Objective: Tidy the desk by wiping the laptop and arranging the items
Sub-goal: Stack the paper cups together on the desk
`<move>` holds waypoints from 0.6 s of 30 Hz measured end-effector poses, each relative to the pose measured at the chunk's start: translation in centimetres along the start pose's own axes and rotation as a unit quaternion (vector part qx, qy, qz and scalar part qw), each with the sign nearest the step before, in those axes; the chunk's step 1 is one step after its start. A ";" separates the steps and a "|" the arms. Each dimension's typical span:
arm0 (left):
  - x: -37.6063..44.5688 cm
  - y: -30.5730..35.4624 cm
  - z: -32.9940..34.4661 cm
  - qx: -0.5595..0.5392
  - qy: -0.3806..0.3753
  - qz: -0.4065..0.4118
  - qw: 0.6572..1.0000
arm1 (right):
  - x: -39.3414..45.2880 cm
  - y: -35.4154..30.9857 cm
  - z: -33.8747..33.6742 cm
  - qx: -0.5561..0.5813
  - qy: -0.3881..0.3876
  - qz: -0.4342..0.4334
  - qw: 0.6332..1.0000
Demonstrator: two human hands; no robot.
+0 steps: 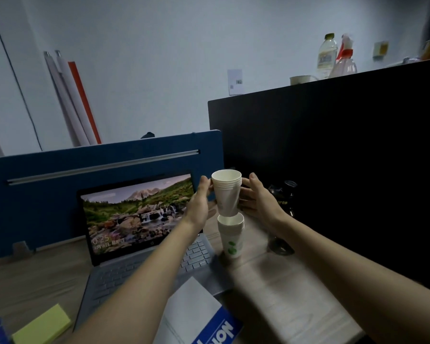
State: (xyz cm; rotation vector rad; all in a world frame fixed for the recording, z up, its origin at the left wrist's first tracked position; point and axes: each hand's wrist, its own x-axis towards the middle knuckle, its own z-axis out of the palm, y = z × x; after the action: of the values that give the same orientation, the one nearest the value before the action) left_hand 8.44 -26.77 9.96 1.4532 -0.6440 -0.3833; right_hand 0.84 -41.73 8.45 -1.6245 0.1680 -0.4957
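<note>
Head view: I see my left hand (201, 203) and right hand (257, 201) clasping a nested stack of white paper cups (227, 192), hovering above a second white cup stack (231, 235) on the wooden desk (283, 281), at three o'clock from the open grey laptop (144, 234).

White cups (230, 234) — green dots

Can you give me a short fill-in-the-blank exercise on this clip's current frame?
1. The left hand and right hand hold a stack of paper ____.
2. The laptop lid is ____.
3. The yellow sticky notes lie on the ____.

Missing words: cups; open; desk
</note>
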 end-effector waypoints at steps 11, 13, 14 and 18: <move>0.8 -4.9 0.1 -0.005 -0.019 -0.035 0.999 | 0.0 5.0 -0.5 -0.022 0.028 0.041 0.999; 0.7 -5.7 0.2 0.010 -0.019 -0.038 0.999 | -0.4 5.9 -0.5 -0.027 0.030 0.046 0.998; 0.6 -6.1 0.2 0.016 -0.018 -0.041 0.999 | -0.6 6.3 -0.4 -0.029 0.032 0.052 0.998; 0.3 -6.8 0.0 0.023 -0.013 -0.060 0.998 | -1.1 7.1 -0.3 -0.016 0.040 0.069 0.997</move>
State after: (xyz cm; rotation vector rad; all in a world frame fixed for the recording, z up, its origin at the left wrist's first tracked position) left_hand 9.65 -27.64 3.33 1.5380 -0.5915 -0.4829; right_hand 1.06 -42.50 1.26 -1.6131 0.3475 -0.4529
